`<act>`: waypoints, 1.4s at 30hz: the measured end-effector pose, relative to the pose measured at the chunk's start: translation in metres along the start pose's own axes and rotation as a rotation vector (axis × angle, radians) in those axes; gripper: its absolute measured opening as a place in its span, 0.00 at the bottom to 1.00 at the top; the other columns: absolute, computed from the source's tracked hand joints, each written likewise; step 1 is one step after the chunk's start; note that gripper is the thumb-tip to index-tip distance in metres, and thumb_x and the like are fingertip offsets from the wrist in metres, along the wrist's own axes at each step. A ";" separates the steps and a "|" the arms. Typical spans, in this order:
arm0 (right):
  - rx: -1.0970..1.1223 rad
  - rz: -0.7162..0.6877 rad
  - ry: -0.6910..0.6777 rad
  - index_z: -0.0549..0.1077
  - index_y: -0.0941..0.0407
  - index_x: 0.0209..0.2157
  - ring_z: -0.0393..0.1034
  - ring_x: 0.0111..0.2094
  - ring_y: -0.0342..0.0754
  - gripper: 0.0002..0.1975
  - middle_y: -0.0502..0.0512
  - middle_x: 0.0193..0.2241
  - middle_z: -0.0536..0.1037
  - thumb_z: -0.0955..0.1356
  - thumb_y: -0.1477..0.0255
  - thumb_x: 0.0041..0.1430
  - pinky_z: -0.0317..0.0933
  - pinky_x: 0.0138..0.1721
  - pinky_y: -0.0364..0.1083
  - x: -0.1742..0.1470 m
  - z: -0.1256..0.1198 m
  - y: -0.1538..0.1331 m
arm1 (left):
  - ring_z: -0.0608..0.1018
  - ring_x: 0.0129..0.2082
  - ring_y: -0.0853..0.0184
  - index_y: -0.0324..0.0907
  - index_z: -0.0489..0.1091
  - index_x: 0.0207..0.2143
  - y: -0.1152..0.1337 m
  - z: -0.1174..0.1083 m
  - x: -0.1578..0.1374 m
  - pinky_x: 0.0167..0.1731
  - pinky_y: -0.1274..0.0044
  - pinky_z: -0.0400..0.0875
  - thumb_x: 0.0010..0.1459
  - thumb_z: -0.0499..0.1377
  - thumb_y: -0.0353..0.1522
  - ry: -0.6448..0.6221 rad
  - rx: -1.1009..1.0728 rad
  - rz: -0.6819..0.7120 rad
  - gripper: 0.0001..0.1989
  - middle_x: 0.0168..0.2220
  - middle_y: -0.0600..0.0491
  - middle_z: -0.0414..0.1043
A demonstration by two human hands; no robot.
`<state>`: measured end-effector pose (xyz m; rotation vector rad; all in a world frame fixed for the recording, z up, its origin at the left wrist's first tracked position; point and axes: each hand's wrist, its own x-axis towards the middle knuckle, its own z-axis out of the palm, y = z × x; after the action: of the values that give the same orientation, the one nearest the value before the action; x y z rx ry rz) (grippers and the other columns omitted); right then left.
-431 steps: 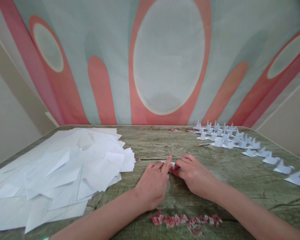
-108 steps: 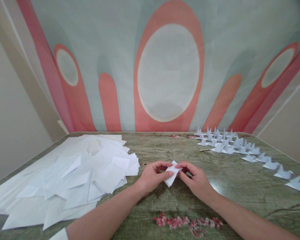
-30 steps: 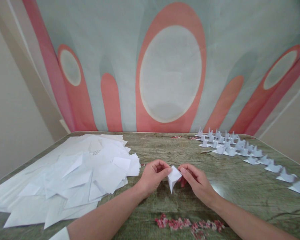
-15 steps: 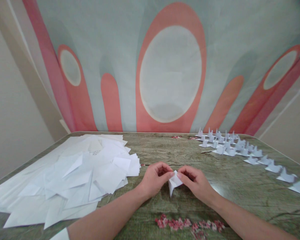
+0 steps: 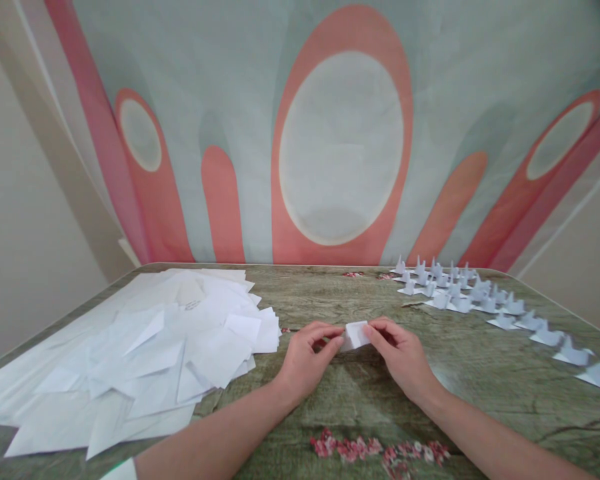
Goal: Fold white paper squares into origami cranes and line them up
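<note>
Left hand (image 5: 307, 357), right hand (image 5: 403, 355) pinch folded paper (image 5: 355, 336)

Soft, even light; upper right corner dark, edges stretched; the folded paper (image 5: 355, 335) seems a little washed out.

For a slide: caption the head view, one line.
Left hand and right hand hold folded paper between loose sheets and paper birds.

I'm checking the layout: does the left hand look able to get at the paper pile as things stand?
Probably yes: nothing visible stands between the left hand and the paper pile, though that hand is occupied, pinching the folded paper.
</note>
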<state>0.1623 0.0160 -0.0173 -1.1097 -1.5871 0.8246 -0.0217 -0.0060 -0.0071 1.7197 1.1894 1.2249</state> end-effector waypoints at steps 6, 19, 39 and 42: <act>-0.025 0.002 -0.025 0.71 0.57 0.28 0.62 0.26 0.44 0.14 0.51 0.25 0.69 0.64 0.61 0.55 0.56 0.27 0.42 -0.003 0.001 -0.003 | 0.73 0.38 0.67 0.43 0.73 0.41 0.005 0.000 -0.001 0.38 0.77 0.68 0.55 0.57 0.30 -0.003 0.050 0.045 0.11 0.38 0.50 0.72; -0.113 -0.103 -0.112 0.70 0.57 0.28 0.62 0.26 0.44 0.08 0.51 0.25 0.69 0.65 0.67 0.56 0.57 0.29 0.42 -0.008 0.005 -0.005 | 0.74 0.38 0.68 0.44 0.74 0.38 0.006 -0.001 -0.003 0.40 0.77 0.68 0.52 0.59 0.27 0.026 0.119 0.111 0.10 0.36 0.52 0.73; -0.161 -0.235 -0.085 0.70 0.56 0.28 0.64 0.28 0.45 0.06 0.53 0.26 0.71 0.64 0.70 0.57 0.60 0.30 0.44 -0.014 0.008 -0.014 | 0.76 0.31 0.68 0.41 0.75 0.27 0.009 0.001 -0.005 0.33 0.78 0.71 0.49 0.62 0.28 0.142 0.043 0.116 0.02 0.30 0.52 0.75; -0.171 -0.250 -0.098 0.70 0.56 0.28 0.64 0.28 0.45 0.06 0.53 0.26 0.71 0.64 0.70 0.56 0.60 0.30 0.44 -0.014 0.007 -0.012 | 0.76 0.31 0.69 0.40 0.74 0.26 0.007 0.001 -0.004 0.31 0.79 0.71 0.49 0.62 0.28 0.142 0.036 0.087 0.01 0.29 0.52 0.74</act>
<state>0.1532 -0.0012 -0.0129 -0.9744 -1.8628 0.5930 -0.0195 -0.0127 -0.0020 1.7508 1.2364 1.4052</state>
